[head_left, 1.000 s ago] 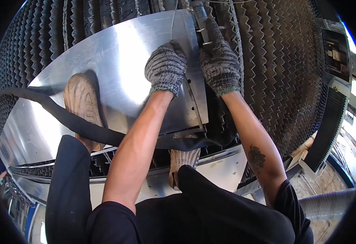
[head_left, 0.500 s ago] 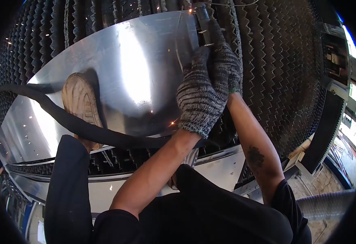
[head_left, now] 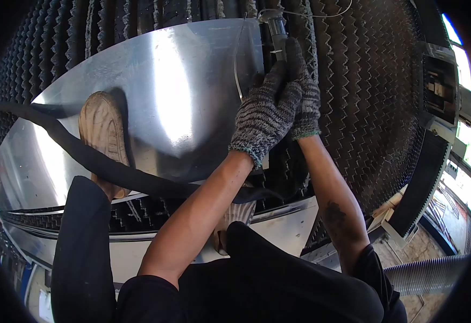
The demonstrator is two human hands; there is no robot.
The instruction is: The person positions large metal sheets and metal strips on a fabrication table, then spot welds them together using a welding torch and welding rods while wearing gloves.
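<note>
My right hand [head_left: 307, 96], in a grey knit glove, is closed around a dark hand tool [head_left: 277, 28] at the right edge of a shiny metal sheet [head_left: 181, 81]. My left hand [head_left: 265, 116], gloved the same, is pressed against the right hand and wraps the tool's body from the left. The tool's tip touches the sheet's upper right corner, at the top of a thin cut line. A black hose [head_left: 85, 153] runs from the left across the sheet toward the tool.
My left shoe [head_left: 101, 134] stands on the sheet, and my right shoe [head_left: 230, 215] shows below my arm. A bed of dark serrated slats [head_left: 364, 107] lies under and around the sheet. A corrugated grey duct [head_left: 429, 274] sits at lower right.
My left hand left the flat of the sheet and moved right to join the right hand on the tool. Sparks showed half a second ago and are gone. The cut strip under my left hand is gone.
</note>
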